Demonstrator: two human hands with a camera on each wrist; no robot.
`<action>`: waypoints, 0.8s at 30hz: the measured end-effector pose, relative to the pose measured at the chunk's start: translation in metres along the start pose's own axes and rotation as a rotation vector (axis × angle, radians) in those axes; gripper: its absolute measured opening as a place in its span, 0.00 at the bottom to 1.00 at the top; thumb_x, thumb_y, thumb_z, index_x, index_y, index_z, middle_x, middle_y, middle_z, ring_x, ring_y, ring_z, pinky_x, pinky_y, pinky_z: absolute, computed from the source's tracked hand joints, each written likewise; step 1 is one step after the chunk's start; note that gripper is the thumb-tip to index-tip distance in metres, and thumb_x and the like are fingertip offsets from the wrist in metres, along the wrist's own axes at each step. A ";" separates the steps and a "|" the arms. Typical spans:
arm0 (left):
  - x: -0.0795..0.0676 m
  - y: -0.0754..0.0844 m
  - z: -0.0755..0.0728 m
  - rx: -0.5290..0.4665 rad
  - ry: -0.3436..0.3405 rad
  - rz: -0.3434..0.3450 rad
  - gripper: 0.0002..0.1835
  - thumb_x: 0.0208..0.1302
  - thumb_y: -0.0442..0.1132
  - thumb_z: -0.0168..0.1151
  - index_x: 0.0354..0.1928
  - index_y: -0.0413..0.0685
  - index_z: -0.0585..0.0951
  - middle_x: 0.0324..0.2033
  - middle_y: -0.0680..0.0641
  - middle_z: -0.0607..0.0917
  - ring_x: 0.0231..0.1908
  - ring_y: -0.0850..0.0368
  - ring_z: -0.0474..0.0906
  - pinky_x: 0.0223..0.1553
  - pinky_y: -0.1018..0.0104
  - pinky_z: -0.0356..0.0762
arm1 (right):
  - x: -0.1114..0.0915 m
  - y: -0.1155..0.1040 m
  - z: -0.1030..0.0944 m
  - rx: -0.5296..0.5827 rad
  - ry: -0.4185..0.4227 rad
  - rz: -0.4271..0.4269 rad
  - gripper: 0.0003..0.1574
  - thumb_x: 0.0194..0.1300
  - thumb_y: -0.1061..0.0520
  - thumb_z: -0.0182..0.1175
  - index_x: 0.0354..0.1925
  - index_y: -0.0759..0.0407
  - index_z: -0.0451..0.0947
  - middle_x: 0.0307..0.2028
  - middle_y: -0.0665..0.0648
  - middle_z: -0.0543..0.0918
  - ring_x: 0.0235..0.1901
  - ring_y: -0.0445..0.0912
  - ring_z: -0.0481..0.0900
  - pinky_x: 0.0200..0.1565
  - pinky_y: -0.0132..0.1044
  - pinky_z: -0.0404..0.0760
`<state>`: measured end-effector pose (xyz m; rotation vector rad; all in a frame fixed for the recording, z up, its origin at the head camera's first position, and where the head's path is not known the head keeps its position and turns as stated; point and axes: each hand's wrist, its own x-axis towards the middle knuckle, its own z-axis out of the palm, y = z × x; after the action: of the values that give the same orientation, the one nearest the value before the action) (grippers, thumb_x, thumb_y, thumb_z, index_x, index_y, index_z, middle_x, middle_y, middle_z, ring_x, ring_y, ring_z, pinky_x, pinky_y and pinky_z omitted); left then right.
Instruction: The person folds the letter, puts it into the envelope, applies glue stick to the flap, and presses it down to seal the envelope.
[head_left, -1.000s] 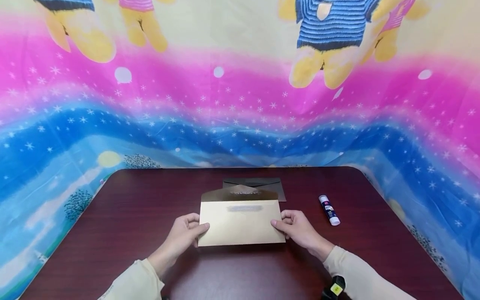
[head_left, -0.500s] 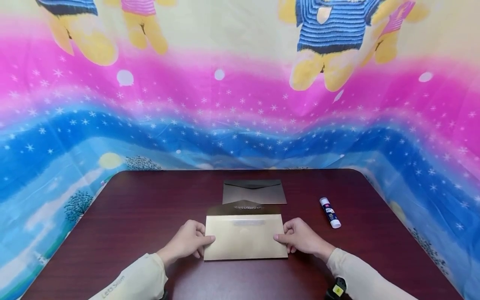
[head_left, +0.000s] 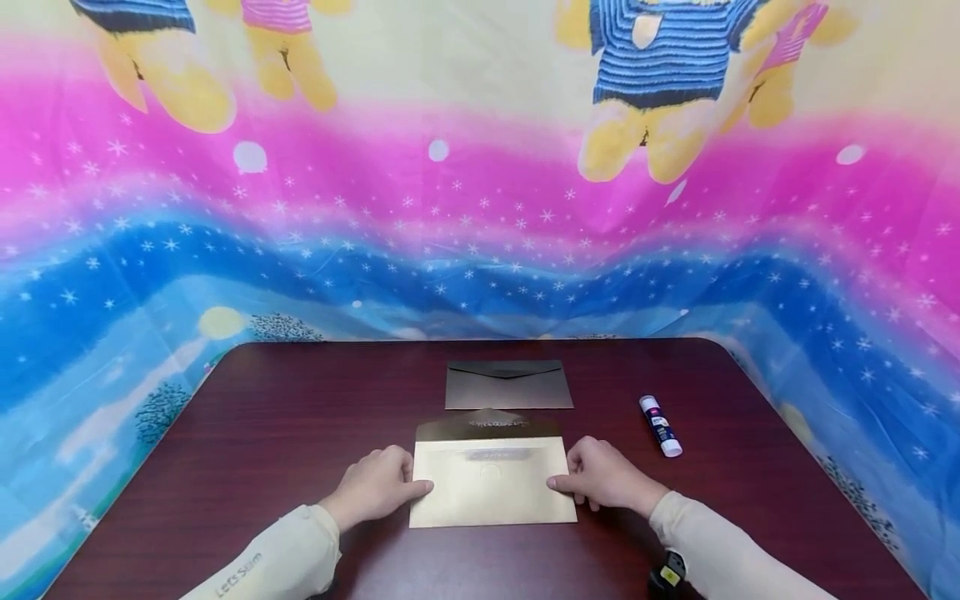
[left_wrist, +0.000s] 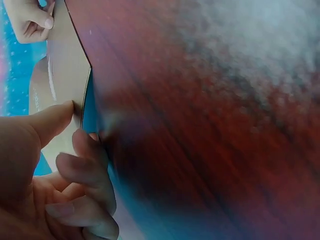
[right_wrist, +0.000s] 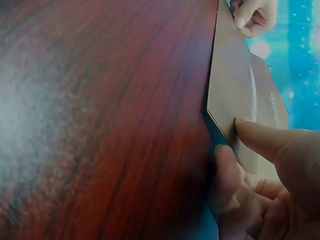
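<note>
A gold envelope (head_left: 491, 500) with its darker flap (head_left: 457, 429) opened away from me lies between my hands in the head view. My left hand (head_left: 378, 483) pinches its left edge, the thumb on top and the fingers at the edge. On the right edge, my right hand (head_left: 603, 473) pinches it the same way. Both wrist views show the envelope (left_wrist: 62, 70) at an angle just over the table, with curled fingers (right_wrist: 227, 172) at its edge. A pale strip with small marks shows near the flap fold.
Behind the gold envelope, a dark grey-brown envelope (head_left: 510, 392) lies with its flap down. A capped glue stick (head_left: 660, 426) lies to the right on the dark red wooden table (head_left: 300, 417). A printed cloth (head_left: 480, 225) hangs around the table's far side.
The gold envelope has come down and towards me with both hands, leaving the dark envelope behind it uncovered. In the last half second it has moved only slightly.
</note>
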<state>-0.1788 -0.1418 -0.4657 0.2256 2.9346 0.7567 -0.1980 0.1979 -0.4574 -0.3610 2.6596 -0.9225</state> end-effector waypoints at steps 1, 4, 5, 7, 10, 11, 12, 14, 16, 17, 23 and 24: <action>-0.001 0.000 0.000 0.013 0.002 0.004 0.24 0.55 0.55 0.74 0.15 0.54 0.71 0.11 0.58 0.67 0.17 0.61 0.65 0.21 0.63 0.60 | 0.000 0.000 0.001 -0.018 0.003 0.012 0.25 0.61 0.46 0.72 0.17 0.55 0.75 0.11 0.50 0.78 0.09 0.40 0.70 0.16 0.33 0.71; -0.002 0.001 0.000 0.033 -0.002 0.025 0.24 0.56 0.55 0.74 0.16 0.54 0.71 0.12 0.57 0.68 0.18 0.61 0.65 0.21 0.63 0.61 | 0.001 0.000 0.002 -0.061 0.009 0.039 0.25 0.60 0.45 0.72 0.17 0.53 0.73 0.11 0.50 0.76 0.10 0.40 0.68 0.16 0.32 0.67; -0.002 0.001 -0.001 0.039 -0.007 0.033 0.24 0.56 0.55 0.74 0.16 0.54 0.71 0.13 0.57 0.69 0.18 0.60 0.65 0.21 0.63 0.61 | 0.001 0.000 0.002 -0.070 0.011 0.043 0.25 0.60 0.45 0.73 0.17 0.53 0.73 0.11 0.50 0.75 0.10 0.40 0.68 0.17 0.32 0.66; -0.002 0.001 -0.001 0.047 -0.017 0.047 0.24 0.56 0.55 0.73 0.17 0.54 0.71 0.13 0.56 0.70 0.18 0.60 0.65 0.22 0.63 0.61 | 0.001 0.000 0.002 -0.089 0.009 0.039 0.25 0.59 0.45 0.73 0.17 0.53 0.72 0.11 0.49 0.75 0.11 0.41 0.69 0.18 0.32 0.66; 0.000 0.001 0.000 0.056 -0.027 0.058 0.24 0.56 0.56 0.73 0.17 0.54 0.71 0.14 0.56 0.70 0.18 0.60 0.66 0.22 0.63 0.61 | 0.002 0.001 0.001 -0.114 0.008 0.024 0.26 0.58 0.44 0.73 0.17 0.53 0.72 0.11 0.48 0.73 0.13 0.41 0.69 0.19 0.32 0.64; 0.001 0.000 0.000 0.058 -0.030 0.060 0.24 0.56 0.56 0.73 0.17 0.54 0.71 0.14 0.56 0.69 0.18 0.60 0.65 0.22 0.63 0.61 | 0.003 0.001 0.001 -0.122 0.008 0.018 0.26 0.58 0.44 0.73 0.16 0.53 0.72 0.11 0.48 0.72 0.13 0.41 0.68 0.19 0.32 0.63; 0.002 0.000 0.000 0.059 -0.032 0.060 0.25 0.56 0.56 0.73 0.16 0.54 0.70 0.13 0.56 0.69 0.18 0.61 0.65 0.22 0.63 0.61 | 0.004 0.001 0.001 -0.130 0.009 0.014 0.27 0.58 0.43 0.73 0.16 0.53 0.71 0.11 0.47 0.71 0.14 0.41 0.68 0.19 0.31 0.62; 0.004 -0.001 0.000 0.058 -0.035 0.062 0.25 0.56 0.56 0.74 0.15 0.54 0.70 0.13 0.57 0.68 0.18 0.61 0.64 0.21 0.63 0.60 | 0.005 0.002 0.001 -0.147 0.013 0.009 0.28 0.57 0.43 0.74 0.15 0.53 0.71 0.12 0.47 0.68 0.14 0.40 0.65 0.20 0.31 0.60; 0.007 -0.001 0.000 0.051 -0.038 0.060 0.26 0.54 0.56 0.75 0.14 0.54 0.70 0.11 0.58 0.67 0.17 0.61 0.63 0.21 0.64 0.60 | 0.006 0.001 0.001 -0.163 0.021 0.007 0.28 0.57 0.43 0.74 0.15 0.52 0.71 0.12 0.46 0.67 0.15 0.40 0.64 0.20 0.31 0.59; 0.008 -0.001 0.000 0.045 -0.041 0.055 0.26 0.54 0.56 0.75 0.13 0.54 0.71 0.11 0.58 0.67 0.17 0.61 0.63 0.21 0.64 0.60 | 0.006 0.001 0.002 -0.171 0.025 0.007 0.28 0.57 0.43 0.74 0.15 0.53 0.71 0.12 0.46 0.66 0.15 0.40 0.64 0.20 0.31 0.58; 0.010 -0.002 -0.002 0.044 -0.046 0.009 0.25 0.50 0.57 0.77 0.12 0.55 0.73 0.10 0.59 0.70 0.17 0.61 0.66 0.22 0.63 0.63 | 0.006 -0.003 0.004 -0.220 0.040 0.051 0.27 0.56 0.42 0.75 0.15 0.52 0.72 0.12 0.47 0.68 0.16 0.41 0.67 0.21 0.32 0.60; 0.010 -0.003 -0.002 0.052 -0.046 0.007 0.25 0.50 0.57 0.77 0.12 0.55 0.73 0.10 0.58 0.70 0.17 0.61 0.66 0.22 0.63 0.63 | 0.006 -0.004 0.004 -0.232 0.041 0.058 0.27 0.56 0.41 0.75 0.14 0.51 0.73 0.12 0.48 0.69 0.16 0.42 0.68 0.21 0.32 0.60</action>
<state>-0.1893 -0.1435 -0.4656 0.2543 2.9139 0.6677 -0.2013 0.1911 -0.4589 -0.3165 2.8062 -0.6112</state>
